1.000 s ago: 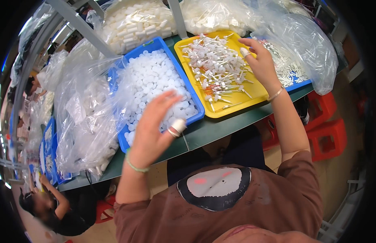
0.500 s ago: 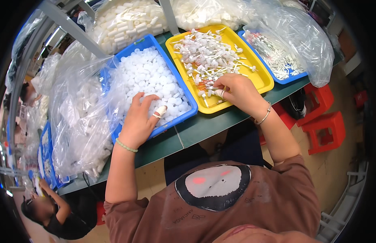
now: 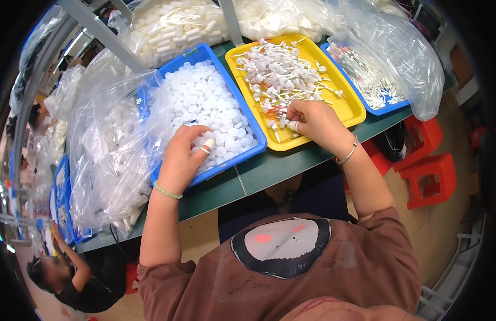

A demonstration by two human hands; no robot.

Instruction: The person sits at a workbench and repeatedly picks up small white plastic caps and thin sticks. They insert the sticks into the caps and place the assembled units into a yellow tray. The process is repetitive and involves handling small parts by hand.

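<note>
The step looks like picking parts. The left hand [image 3: 181, 160] rests in the blue tray [image 3: 253, 151], fingers curled on small white caps [image 3: 205, 101]; whether it grips one I cannot tell. Right of that tray, the right hand [image 3: 317, 124] pinches a thin white stick [image 3: 277, 134] in the yellow tray [image 3: 350, 109]. Joining them likely needs careful alignment.

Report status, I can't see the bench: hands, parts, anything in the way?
Left hand in blue tray, on white caps. Right hand in yellow tray, picking among white stemmed pieces. Grip unclear. Clear bag crowds left side.
</note>
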